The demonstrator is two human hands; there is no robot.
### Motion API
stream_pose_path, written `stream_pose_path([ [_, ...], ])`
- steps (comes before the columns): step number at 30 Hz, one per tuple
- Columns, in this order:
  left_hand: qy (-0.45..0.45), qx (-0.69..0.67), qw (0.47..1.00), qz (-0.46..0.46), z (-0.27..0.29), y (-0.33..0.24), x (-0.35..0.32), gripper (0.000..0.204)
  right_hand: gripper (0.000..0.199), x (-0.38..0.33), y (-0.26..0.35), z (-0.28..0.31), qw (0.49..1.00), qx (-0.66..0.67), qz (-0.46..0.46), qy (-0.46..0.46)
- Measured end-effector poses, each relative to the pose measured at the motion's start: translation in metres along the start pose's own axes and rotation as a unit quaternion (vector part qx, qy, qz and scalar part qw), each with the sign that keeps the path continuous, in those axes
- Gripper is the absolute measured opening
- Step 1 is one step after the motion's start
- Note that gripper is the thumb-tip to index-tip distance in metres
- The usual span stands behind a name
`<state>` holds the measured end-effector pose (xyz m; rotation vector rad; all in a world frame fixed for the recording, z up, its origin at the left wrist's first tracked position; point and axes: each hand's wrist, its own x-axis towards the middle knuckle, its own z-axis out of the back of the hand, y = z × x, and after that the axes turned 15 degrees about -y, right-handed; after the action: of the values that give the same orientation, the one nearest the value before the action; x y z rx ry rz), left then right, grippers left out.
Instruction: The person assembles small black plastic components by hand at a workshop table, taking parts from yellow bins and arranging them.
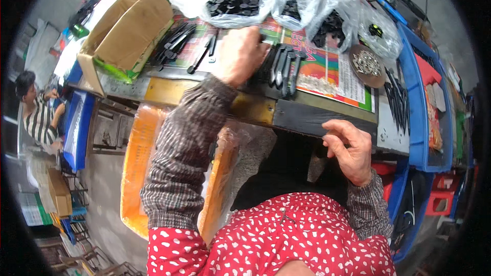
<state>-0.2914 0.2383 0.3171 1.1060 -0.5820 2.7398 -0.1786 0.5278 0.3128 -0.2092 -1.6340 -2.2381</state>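
Note:
My left hand (239,56) is over the workbench with its fingers curled. Whatever it may hold is hidden beneath them. To its right lies a row of long black strip-like pieces (287,69) with rounded ends; two similar loose strips (200,56) lie to its left. In front of the bench edge hangs my right hand (353,148), fingers loosely bent and apart, with nothing visible in them. Under the strips is a colourful printed sheet (353,79) with small pale bits (317,84) scattered on it. A round dish (367,66) of small metallic parts sits to the right.
Clear plastic bags (235,2) of black parts line the back. An open cardboard box (128,30) stands left beside a heap of black strips (174,43). A blue tray (422,102) bounds the right. Below the bench is an orange crate (135,174). Another person (38,107) sits far left.

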Motion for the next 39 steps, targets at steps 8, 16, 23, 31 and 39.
stream_pose_path([
  [8,-0.036,-0.035,0.998,0.046,-0.001,0.010,-0.015,0.016,0.018,0.002,-0.003,0.001,1.000,0.002,-0.017,-0.008],
  [16,-0.046,0.214,0.973,0.073,0.050,0.068,-0.041,0.024,0.016,0.012,-0.002,0.008,0.999,-0.006,-0.029,0.037],
  [23,-0.064,0.219,0.966,0.120,0.047,0.080,-0.043,0.026,0.014,0.043,0.008,0.013,0.994,-0.055,0.008,0.094],
  [31,-0.060,0.203,0.969,0.127,0.051,0.080,-0.045,0.013,0.014,0.130,-0.010,0.025,0.945,-0.258,0.201,0.016],
  [39,-0.124,0.106,0.976,0.142,0.056,0.072,-0.050,0.012,0.013,0.193,-0.045,0.009,0.897,-0.354,0.266,0.008],
])
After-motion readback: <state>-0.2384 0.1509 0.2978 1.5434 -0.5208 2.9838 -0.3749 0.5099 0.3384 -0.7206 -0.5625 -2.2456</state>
